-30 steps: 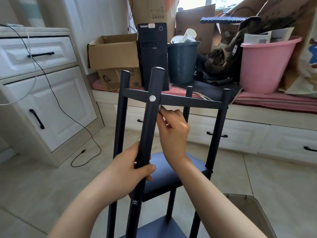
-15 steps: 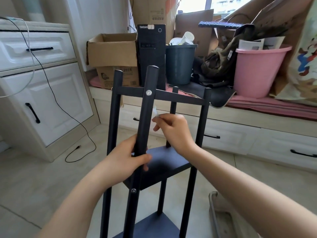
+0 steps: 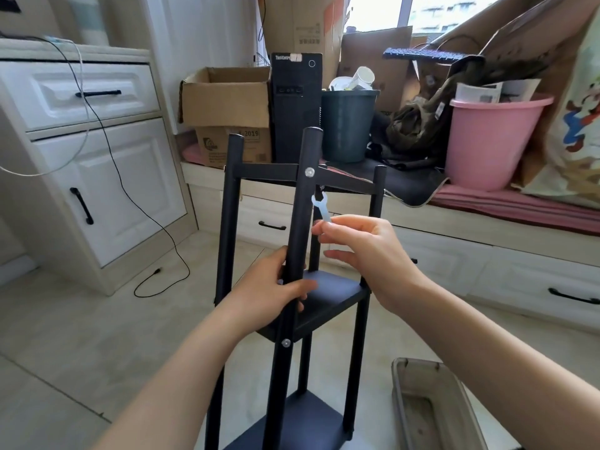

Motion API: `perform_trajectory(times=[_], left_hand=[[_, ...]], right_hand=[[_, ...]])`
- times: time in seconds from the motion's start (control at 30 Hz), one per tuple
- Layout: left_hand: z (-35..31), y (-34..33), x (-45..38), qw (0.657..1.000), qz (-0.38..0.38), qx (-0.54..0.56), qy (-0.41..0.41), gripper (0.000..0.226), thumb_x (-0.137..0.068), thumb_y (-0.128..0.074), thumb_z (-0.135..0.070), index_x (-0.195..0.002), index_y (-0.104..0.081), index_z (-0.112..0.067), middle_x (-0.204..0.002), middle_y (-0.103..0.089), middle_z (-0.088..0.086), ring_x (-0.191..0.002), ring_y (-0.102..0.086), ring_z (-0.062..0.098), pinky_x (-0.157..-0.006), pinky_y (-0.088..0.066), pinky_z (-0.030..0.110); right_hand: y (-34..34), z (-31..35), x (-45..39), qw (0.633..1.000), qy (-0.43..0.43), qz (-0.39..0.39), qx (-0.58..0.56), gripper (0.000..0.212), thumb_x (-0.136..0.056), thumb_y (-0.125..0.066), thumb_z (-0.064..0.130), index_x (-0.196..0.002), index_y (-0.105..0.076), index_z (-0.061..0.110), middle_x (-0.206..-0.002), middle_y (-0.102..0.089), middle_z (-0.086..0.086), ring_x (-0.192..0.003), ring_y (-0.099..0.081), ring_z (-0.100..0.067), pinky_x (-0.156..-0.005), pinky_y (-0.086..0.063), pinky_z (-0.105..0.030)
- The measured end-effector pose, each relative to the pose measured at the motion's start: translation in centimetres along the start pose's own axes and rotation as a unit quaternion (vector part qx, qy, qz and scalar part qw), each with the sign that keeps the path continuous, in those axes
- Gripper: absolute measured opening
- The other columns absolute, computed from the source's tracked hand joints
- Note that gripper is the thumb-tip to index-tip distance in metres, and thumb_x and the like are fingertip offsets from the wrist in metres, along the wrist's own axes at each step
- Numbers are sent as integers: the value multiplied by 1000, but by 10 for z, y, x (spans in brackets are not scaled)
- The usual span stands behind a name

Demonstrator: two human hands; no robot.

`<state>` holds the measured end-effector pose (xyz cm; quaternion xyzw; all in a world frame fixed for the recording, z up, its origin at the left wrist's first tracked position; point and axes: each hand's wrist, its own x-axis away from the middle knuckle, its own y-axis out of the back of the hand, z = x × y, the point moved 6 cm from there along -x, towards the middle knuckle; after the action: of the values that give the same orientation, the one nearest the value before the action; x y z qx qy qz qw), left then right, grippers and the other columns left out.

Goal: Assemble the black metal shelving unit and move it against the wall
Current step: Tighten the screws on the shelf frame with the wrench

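Our left hand (image 3: pixel 276 292) wraps the nearest post (image 3: pixel 300 228) of the black shelving unit (image 3: pixel 328 297), fingers and thumb curled round it just above the middle shelf. Our right hand (image 3: pixel 360 251) pinches a small white flat wrench (image 3: pixel 320 207) by its lower end, thumb and forefinger closed on it, the other fingers loosely spread. The forearm comes in from the lower right, the wrist bent so the wrench's open end points up, just below the dark bolt (image 3: pixel 322 187) under the top frame.

We judge the step to be tightening that bolt. To do it well, we should seat the wrench fully on the bolt head before turning, keep the left hand bracing the post so the frame does not twist, and turn in short strokes, since the post crowds the wrench.

The unit stands upright on the tiled floor (image 3: pixel 81 336), between us and the window seat (image 3: pixel 487 228), not yet against a wall.
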<state>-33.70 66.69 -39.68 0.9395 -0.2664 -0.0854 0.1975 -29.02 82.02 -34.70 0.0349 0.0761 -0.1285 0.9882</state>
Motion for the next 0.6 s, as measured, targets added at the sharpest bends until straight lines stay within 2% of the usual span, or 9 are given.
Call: perform_trajectory(times=[0.17, 0.3, 0.43, 0.53, 0.6], left_hand=[[-1, -9, -3, 998, -20, -50, -28, 29, -88, -75, -37, -106, -54, -42, -91, -69, -10, -81, -71, 7, -77, -58, 28], [-6, -20, -3, 997, -15, -67, -31, 41, -89, -72, -42, -123, -52, -30, -99, -67, -8, -94, -68, 12, -82, -57, 29], [-9, -27, -3, 994, -14, -108, -27, 45, -90, -69, -45, -127, -50, -27, -104, -62, -12, -97, -61, 9, -75, -48, 15], [-6, -29, 0, 992, -12, -124, -28, 47, -90, -71, -44, -129, -49, -31, -101, -60, -18, -93, -60, 3, -72, -46, 14], [-2, -27, 1, 992, -6, -124, -20, 39, -89, -72, -42, -122, -52, -35, -94, -63, -18, -86, -63, 0, -69, -47, 15]], right_hand=[[0, 13, 2, 1000, 23, 14, -11, 15, -94, -65, 17, -98, -78, 11, -103, -76, 0, -104, -69, -13, -88, -58, -28], [-4, 17, 1, 999, 38, 9, -16, 16, -94, -64, 15, -100, -77, 8, -102, -76, -4, -102, -70, -17, -88, -58, -29], [-3, 19, -1, 998, 53, -15, -6, 15, -92, -67, 16, -99, -76, 7, -100, -75, -9, -97, -71, -20, -82, -60, -30], [-2, 18, -4, 998, 58, -30, -11, 15, -90, -69, 18, -98, -77, 8, -99, -74, -15, -95, -71, -23, -78, -62, -33], [1, 16, -6, 998, 53, -38, -17, 14, -91, -69, 19, -98, -77, 10, -101, -73, -14, -96, -71, -23, -77, -62, -32]])
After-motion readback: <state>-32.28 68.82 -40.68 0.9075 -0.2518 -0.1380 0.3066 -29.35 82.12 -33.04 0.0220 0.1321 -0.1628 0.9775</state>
